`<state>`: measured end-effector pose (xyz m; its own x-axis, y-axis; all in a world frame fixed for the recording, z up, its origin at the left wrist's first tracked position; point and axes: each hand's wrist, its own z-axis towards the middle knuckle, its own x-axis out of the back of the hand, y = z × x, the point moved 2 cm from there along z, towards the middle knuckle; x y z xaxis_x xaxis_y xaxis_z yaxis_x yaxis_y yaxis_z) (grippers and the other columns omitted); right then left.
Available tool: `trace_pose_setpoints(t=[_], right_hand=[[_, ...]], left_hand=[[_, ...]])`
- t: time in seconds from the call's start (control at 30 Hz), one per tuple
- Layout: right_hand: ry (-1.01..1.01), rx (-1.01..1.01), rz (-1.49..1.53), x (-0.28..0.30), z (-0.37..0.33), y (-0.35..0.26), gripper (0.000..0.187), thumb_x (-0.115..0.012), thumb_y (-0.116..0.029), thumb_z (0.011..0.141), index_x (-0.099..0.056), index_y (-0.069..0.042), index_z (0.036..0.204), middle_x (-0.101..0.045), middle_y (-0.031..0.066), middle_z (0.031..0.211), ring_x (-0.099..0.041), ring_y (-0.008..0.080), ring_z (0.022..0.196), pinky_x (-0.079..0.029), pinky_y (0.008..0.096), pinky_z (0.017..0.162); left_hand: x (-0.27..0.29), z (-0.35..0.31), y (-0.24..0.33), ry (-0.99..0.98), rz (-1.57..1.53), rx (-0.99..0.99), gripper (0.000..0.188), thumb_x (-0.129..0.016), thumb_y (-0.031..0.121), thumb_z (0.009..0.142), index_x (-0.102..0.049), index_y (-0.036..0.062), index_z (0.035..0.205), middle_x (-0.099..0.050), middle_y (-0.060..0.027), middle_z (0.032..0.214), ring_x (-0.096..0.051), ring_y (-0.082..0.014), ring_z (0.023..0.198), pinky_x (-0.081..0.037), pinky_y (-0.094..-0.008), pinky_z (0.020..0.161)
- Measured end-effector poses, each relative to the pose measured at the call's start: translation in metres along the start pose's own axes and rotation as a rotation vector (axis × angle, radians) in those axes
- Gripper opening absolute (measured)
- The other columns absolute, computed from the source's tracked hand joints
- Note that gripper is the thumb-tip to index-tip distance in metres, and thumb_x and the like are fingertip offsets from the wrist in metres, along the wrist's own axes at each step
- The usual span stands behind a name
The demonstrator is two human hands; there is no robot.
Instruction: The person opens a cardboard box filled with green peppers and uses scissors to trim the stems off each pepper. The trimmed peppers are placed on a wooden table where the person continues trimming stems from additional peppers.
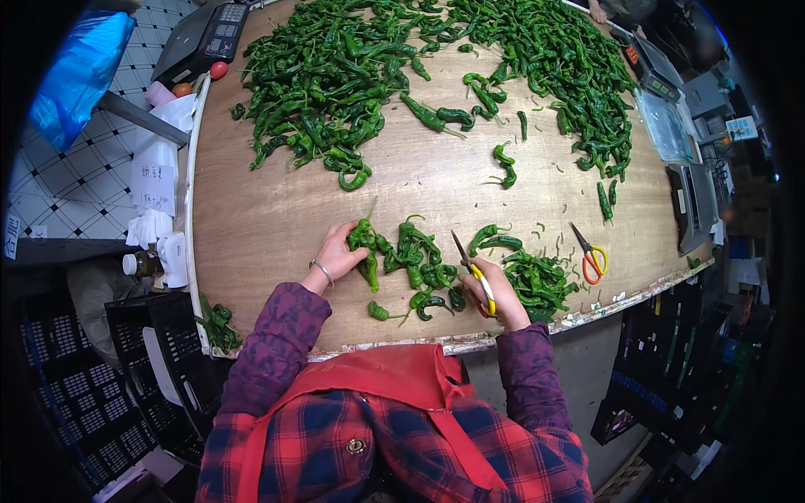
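A wide wooden desk [277, 218], seen from above, is covered at its far side with green peppers. Nearest the viewer, a person's left hand [337, 256] has its grip clamped on a twisted green pepper [369, 272], held just over the wood with a thin stem pointing away. The right hand [498, 293], to its right, has its grip wrapped around the yellow handles of a pair of scissors [478, 275]; the dark blades point up and away, well apart from the held pepper, and whether they are parted is too small to tell.

Between the two hands lies a loose group of peppers [413, 249]. Just beyond the right hand is a small heap of peppers [535, 281], with thin green scraps [539, 226] scattered near it. A second pair of scissors [589, 246], orange and yellow, lies farther right.

The work looks to be at an early stage: the small heap seems to be the finished part, while the loose group and the large left pile [327, 92] and right pile [579, 75] appear to remain.
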<state>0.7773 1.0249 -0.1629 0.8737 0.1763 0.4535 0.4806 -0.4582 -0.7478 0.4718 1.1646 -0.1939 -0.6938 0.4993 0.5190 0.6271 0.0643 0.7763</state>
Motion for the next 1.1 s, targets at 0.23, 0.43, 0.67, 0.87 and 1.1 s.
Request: trace_pose_setpoints(t=[0.23,0.43,0.67,0.87,1.1], right_hand=[[0.064,0.043,-0.012,-0.003,0.003,-0.001,0.047,-0.064,-0.025,0.080,-0.056,0.003,0.116,-0.063,0.0258,0.104,-0.061,0.0382,0.099,-0.047,0.0387,0.086],[0.061,0.035,-0.042,0.002,0.018,-0.028,0.051,-0.063,-0.024,0.079,-0.053,0.003,0.121,-0.063,0.0261,0.106,-0.060,0.0384,0.102,-0.047,0.0393,0.088],[-0.045,0.047,-0.293,-0.012,0.048,-0.040,0.046,-0.058,-0.021,0.081,-0.053,-0.004,0.124,-0.065,0.0255,0.097,-0.063,0.0401,0.092,-0.049,0.0439,0.082],[-0.490,0.202,-0.395,-0.026,0.011,-0.027,0.049,-0.063,-0.023,0.080,-0.055,-0.014,0.127,-0.066,0.0178,0.102,-0.064,0.0358,0.090,-0.051,0.0403,0.080],[-0.151,0.046,-0.019,0.037,0.062,-0.048,0.029,-0.061,-0.029,0.085,-0.064,0.000,0.090,-0.060,0.0093,0.061,-0.058,0.0206,0.053,-0.047,0.0332,0.050]], left_hand=[[-0.003,-0.001,0.003,-0.014,0.015,-0.004,0.063,-0.070,0.023,0.069,-0.053,0.0027,0.126,-0.050,-0.0172,0.110,-0.052,-0.0307,0.106,-0.043,-0.0328,0.092],[-0.005,0.001,0.006,-0.046,0.009,-0.008,0.059,-0.066,0.019,0.070,-0.054,0.0029,0.125,-0.051,-0.0175,0.112,-0.051,-0.0312,0.108,-0.042,-0.0333,0.095],[-0.024,0.001,-0.002,-0.003,0.036,-0.198,0.054,-0.062,0.018,0.069,-0.056,0.0015,0.119,-0.051,-0.0189,0.120,-0.049,-0.0352,0.113,-0.039,-0.0372,0.101],[-0.034,-0.067,0.000,-0.365,0.214,-0.235,0.049,-0.060,0.019,0.072,-0.056,0.0043,0.119,-0.055,-0.0188,0.116,-0.051,-0.0350,0.110,-0.043,-0.0406,0.095],[0.016,-0.048,-0.031,-0.342,0.065,-0.177,0.044,-0.060,0.013,0.074,-0.058,0.0030,0.116,-0.058,-0.0191,0.109,-0.055,-0.0361,0.102,-0.044,-0.0398,0.093]])
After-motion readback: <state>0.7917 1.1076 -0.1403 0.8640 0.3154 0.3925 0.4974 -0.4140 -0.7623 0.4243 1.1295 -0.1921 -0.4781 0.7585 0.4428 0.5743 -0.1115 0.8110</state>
